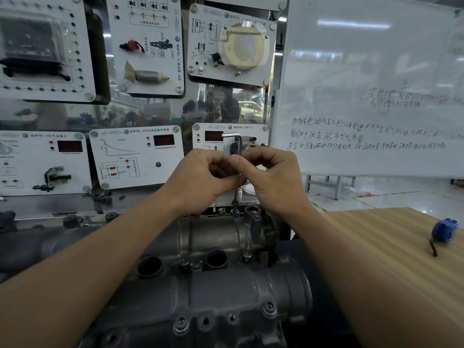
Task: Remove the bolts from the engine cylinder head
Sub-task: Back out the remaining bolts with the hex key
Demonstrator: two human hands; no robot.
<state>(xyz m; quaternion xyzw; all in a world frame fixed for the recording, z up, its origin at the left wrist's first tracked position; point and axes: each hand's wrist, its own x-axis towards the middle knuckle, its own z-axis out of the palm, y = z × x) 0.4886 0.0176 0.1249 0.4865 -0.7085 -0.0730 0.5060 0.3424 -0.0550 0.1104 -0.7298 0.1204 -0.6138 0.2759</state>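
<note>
A grey metal cylinder head (213, 280) lies in front of me, low in the head view, with several bolts along its near edge (269, 308). An L-shaped hex key (237, 143) stands upright above its far end. The key's long shaft runs down between my hands into a bolt (235, 211) on the head's far side. My left hand (200, 179) and my right hand (273, 177) meet at the shaft, and the curled fingers of both pinch it. The short arm of the key sticks out to the left above my fingers.
A wooden table (391, 247) on the right carries a blue tape measure (444, 229). Training panels (136, 156) with sensors hang on the wall behind the head. A whiteboard (371, 84) with writing stands at the back right.
</note>
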